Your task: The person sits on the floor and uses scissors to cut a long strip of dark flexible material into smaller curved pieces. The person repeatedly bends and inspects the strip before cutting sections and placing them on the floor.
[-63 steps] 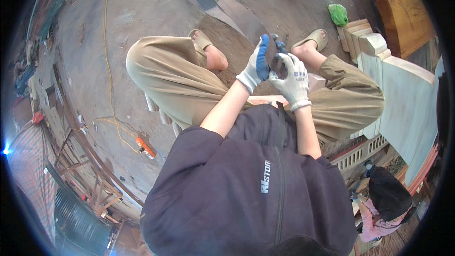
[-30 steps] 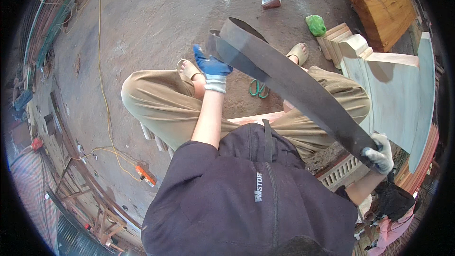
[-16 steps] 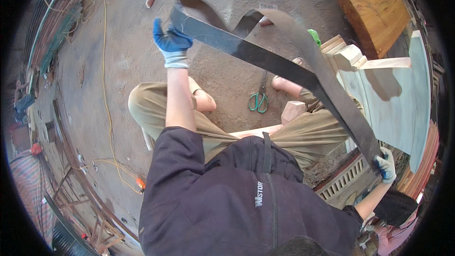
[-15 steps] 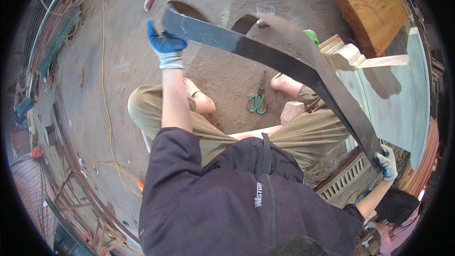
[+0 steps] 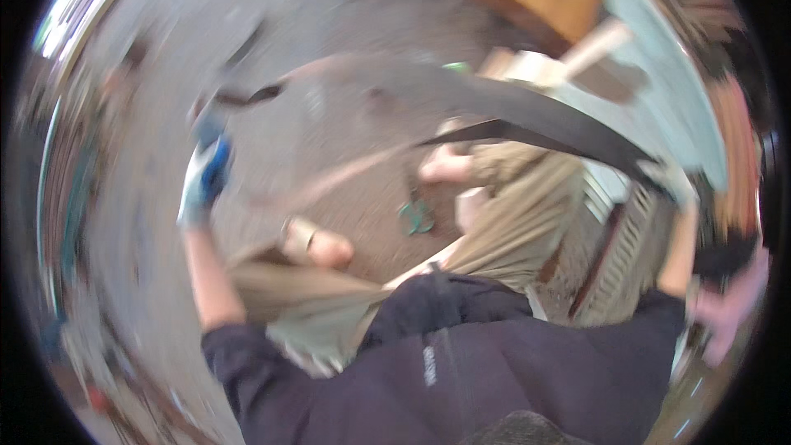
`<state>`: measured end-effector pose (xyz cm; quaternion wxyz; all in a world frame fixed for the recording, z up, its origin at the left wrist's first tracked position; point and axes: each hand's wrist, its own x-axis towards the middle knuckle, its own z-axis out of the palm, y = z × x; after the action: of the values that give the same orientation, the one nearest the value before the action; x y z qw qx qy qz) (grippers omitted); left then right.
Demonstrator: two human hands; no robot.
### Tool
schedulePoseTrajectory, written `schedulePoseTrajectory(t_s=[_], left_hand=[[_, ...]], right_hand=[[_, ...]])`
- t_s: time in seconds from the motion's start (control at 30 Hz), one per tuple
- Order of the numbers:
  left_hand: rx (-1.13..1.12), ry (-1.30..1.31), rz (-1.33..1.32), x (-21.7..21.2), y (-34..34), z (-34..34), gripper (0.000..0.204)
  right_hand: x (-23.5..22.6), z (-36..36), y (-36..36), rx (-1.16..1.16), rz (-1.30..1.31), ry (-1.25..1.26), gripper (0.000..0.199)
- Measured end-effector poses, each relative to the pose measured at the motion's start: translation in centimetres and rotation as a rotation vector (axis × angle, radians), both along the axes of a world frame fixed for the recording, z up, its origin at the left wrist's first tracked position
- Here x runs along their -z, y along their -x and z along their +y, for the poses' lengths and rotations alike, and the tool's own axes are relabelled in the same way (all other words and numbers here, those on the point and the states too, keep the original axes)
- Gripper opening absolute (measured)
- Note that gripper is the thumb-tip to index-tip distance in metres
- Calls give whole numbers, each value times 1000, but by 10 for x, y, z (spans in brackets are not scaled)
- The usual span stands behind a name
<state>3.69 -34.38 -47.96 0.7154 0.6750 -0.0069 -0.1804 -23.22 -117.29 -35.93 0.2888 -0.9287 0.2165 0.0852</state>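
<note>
I count one dark belt point(image 5: 589, 126), gripped by the right hand point(image 5: 674, 182), and one pair of green-handled scissors point(image 5: 416, 217); my feed blurs, I can't tell what the left hand point(image 5: 206, 173) holds

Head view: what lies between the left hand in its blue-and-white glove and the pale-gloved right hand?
In the head view, a long, dark, curved band runs from the right hand toward the left hand; blur hides whether the left one holds it.

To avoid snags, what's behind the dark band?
Past the dark band, a blurred green object and pale wood show above, a tan trouser leg below. Anything directly covered by it cannot be seen.
</note>
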Motion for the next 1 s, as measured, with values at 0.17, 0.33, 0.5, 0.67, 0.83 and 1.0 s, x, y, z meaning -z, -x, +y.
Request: schedulePoseTrajectory(t_s=[0.17,0.33,0.5,0.67,0.83,1.0], left_hand=[[-354,-598,-249,54,33,66,46],[-307,-305,-5,99,4,180,41],[-167,-808,-404,99,14,163,38],[-260,-736,-262,94,22,140,45],[-229,-750,-244,92,20,125,53],[-214,-762,-224,87,23,118,60]], right_hand=[[-30,63,-93,-223,-21,218,61],[-59,95,-98,-206,4,39,36],[-22,92,-105,-313,-13,170,46],[-29,102,-106,-195,-14,218,52],[10,66,-124,-301,-52,277,43],[25,71,-137,-342,-108,530,46]])
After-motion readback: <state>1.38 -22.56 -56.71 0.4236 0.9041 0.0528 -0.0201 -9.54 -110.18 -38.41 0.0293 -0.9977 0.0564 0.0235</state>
